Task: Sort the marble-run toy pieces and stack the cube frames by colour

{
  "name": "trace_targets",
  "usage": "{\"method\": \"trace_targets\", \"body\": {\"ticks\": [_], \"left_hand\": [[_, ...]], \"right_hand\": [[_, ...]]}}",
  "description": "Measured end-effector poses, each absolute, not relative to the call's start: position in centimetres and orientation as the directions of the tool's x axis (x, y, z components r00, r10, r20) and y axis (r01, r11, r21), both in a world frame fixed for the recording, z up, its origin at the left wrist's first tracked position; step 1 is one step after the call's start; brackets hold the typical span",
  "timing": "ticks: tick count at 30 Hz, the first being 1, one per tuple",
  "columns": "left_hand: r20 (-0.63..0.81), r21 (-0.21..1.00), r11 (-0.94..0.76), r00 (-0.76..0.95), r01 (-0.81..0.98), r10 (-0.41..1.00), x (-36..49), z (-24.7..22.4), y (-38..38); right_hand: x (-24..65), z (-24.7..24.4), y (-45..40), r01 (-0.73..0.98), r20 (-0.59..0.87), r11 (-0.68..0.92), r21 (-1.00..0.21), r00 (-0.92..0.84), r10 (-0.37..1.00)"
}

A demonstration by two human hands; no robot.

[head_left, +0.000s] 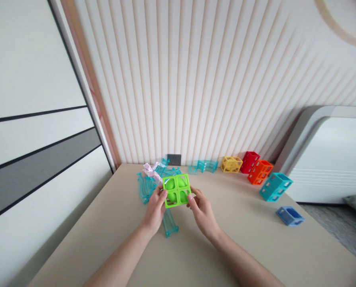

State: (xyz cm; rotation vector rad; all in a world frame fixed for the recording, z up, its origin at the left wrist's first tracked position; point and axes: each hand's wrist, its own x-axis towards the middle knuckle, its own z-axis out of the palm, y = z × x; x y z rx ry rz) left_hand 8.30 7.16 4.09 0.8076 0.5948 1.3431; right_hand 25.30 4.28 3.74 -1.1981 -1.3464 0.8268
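Observation:
Between my two hands is a bright green plastic block frame (177, 190), with a grid of rounded openings facing me. My left hand (156, 209) grips its left edge, thumb on the front face. On the right edge, my right hand (202, 211) holds it the same way, with the fingers partly hidden behind. The frame is raised over the table. Below it a translucent teal track piece (169, 225) lies on the tabletop. Behind and to the left are more teal track pieces (148, 187) and pale pink pieces (151, 171), partly covered by the green frame.
Along the right side of the beige table (226, 255) stand a yellow block (231, 164), a red block (250, 161), an orange block (260, 172), a teal block (275, 186) and a blue block (290, 215). Curved teal tracks (207, 166) lie near the ribbed wall (192, 79).

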Motion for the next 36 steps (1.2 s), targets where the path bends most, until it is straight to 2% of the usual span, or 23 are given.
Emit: {"method": "trace_targets", "body": {"ticks": [3, 8, 16, 28, 33, 36], "left_hand": [[0.059, 0.813, 0.018, 0.114, -0.581, 0.992, 8.2, 4.1, 7.3], [0.054, 0.819, 0.004, 0.085, -0.574, 0.995, 8.2, 4.1, 7.4], [0.055, 0.821, 0.006, 0.089, -0.571, 0.995, 8.3, 3.8, 7.5], [-0.006, 0.802, 0.107, 0.172, -0.588, 0.985, 8.2, 4.2, 6.9], [-0.067, 0.848, 0.116, 0.113, -0.518, 0.991, 8.2, 4.1, 6.9], [-0.077, 0.846, 0.121, 0.106, -0.520, 0.991, 8.3, 4.3, 6.9]], "right_hand": [[25.3, 4.1, 4.4, 0.126, 0.204, 0.198, -0.972, 0.039, 0.978], [24.9, 4.5, 4.4, 0.026, 0.202, 0.202, -0.979, -0.008, 0.979], [25.0, 4.3, 4.5, -0.023, 0.199, 0.198, -0.980, -0.016, 0.980], [25.0, 4.2, 4.3, 0.039, 0.224, 0.223, -0.974, 0.012, 0.975], [24.8, 3.8, 3.7, 0.232, 0.310, 0.303, -0.924, -0.008, 0.951], [24.9, 4.1, 3.5, 0.271, 0.342, 0.336, -0.902, -0.025, 0.939]]}}
